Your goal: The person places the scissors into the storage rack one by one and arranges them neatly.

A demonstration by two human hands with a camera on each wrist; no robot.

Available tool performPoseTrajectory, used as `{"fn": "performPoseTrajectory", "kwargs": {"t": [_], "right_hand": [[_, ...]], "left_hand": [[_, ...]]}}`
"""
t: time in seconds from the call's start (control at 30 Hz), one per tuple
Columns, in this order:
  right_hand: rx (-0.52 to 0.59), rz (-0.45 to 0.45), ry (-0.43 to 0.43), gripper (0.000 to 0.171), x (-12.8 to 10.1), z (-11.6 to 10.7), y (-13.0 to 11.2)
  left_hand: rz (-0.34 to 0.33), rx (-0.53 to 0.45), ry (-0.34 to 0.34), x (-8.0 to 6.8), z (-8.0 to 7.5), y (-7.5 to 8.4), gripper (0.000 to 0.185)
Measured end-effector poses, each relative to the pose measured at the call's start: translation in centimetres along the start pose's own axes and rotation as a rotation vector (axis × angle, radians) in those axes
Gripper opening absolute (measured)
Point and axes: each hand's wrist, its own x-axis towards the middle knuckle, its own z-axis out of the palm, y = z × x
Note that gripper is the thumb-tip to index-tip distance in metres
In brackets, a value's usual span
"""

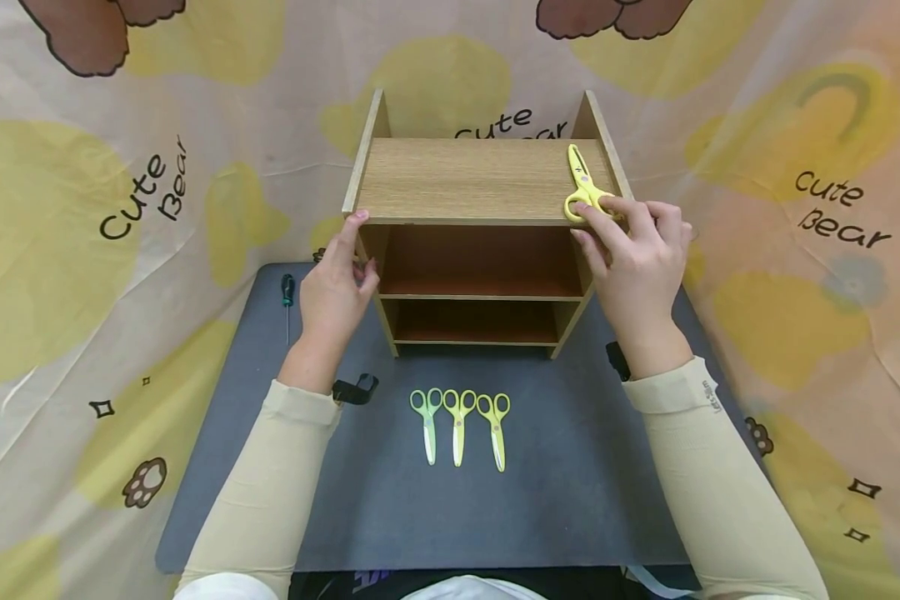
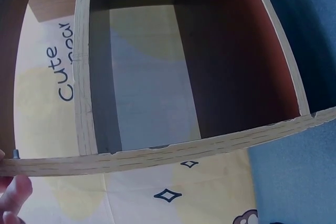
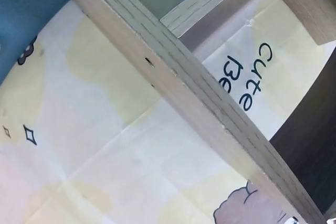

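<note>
A wooden shelf unit (image 1: 472,179) with two open compartments stands on a dark grey mat (image 1: 390,508). My left hand (image 1: 345,271) holds the shelf's left side panel at the front top corner, thumb on the front edge. Its fingertips (image 2: 13,198) show beside the panel edge (image 2: 157,153) in the left wrist view. My right hand (image 1: 615,229) pinches the handle of yellow scissors (image 1: 585,187) lying on the shelf top at its right end. The right wrist view shows only a shelf edge (image 3: 199,98) and the backdrop.
Three yellow-green scissors (image 1: 459,433) lie side by side on the mat in front of the shelf. A green-handled screwdriver (image 1: 288,302) lies at the mat's left. Black clips (image 1: 354,388) sit near each wrist. A printed "Cute Bear" cloth surrounds the mat.
</note>
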Motion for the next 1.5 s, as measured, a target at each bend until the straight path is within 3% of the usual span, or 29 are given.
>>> {"fn": "performPoseTrajectory", "kwargs": {"t": [0.27,0.43,0.87,0.97,1.07,1.2,1.27,1.5], "right_hand": [[-0.115,0.075,-0.088,0.03,-0.1,-0.3,-0.5],[-0.127,0.121,-0.114,0.029,0.2,-0.5,-1.3],[-0.151,0.125,-0.192,0.036,0.0,0.1,-1.4],[-0.128,0.118,-0.165,0.041,-0.2,0.3,-1.3],[-0.08,0.106,-0.07,0.047,-0.6,0.3,-1.3],[0.048,0.07,0.119,0.035,-1.7,0.4,-1.8],[0.124,0.036,0.159,0.027,-2.4,0.4,-2.3],[0.291,-0.071,-0.012,0.028,-5.6,0.6,-3.4]], "left_hand": [[0.014,-0.015,0.007,0.0,-0.1,0.0,0.062],[0.024,-0.017,0.023,0.0,0.0,0.0,0.062],[0.016,-0.018,0.013,0.0,0.0,-0.2,0.061],[0.017,-0.025,0.021,-0.1,0.2,-0.3,0.062],[0.02,-0.03,0.029,-0.1,0.3,-0.2,0.065],[0.026,-0.032,0.026,-0.1,0.4,-0.1,0.066],[0.02,-0.029,0.021,-0.1,0.4,-0.1,0.066],[0.006,-0.021,0.011,-0.1,0.1,-0.1,0.066]]}}
